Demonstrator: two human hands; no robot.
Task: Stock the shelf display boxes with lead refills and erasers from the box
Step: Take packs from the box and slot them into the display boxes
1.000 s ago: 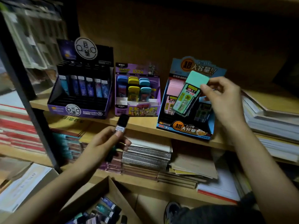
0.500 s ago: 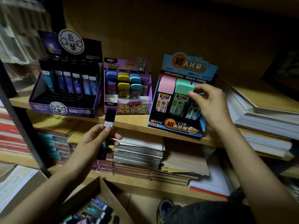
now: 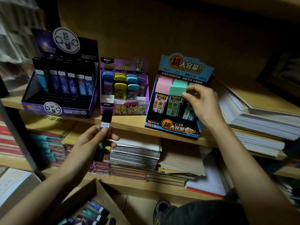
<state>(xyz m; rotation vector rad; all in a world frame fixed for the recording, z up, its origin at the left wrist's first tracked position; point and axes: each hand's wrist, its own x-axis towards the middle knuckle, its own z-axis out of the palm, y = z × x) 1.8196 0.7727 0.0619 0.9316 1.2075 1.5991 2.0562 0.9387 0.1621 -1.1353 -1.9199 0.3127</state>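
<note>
Three display boxes stand on the wooden shelf (image 3: pixel 129 123): a black-purple one (image 3: pixel 58 109) with dark lead refill cases, a purple one (image 3: pixel 125 109) with coloured cases, and a blue one (image 3: pixel 173 127) with pink and green packs. My right hand (image 3: pixel 201 103) pinches the top of a green pack (image 3: pixel 176 101) that stands in the blue box's middle column. Below the shelf edge, my left hand (image 3: pixel 92 140) grips a black lead refill case (image 3: pixel 104 132) upright. A cardboard box (image 3: pixel 90 192) at the bottom holds several more refill cases.
Stacks of paper and books (image 3: pixel 259 117) lie to the right of the blue box. Spiral notebooks (image 3: pixel 134 155) and envelopes fill the lower shelf. A black metal upright (image 3: pixel 17 137) stands at the left. My shoe (image 3: pixel 159 208) shows on the floor.
My right hand brought the green pack down from the air into the blue box's middle column. My left hand stayed below the shelf with the black case.
</note>
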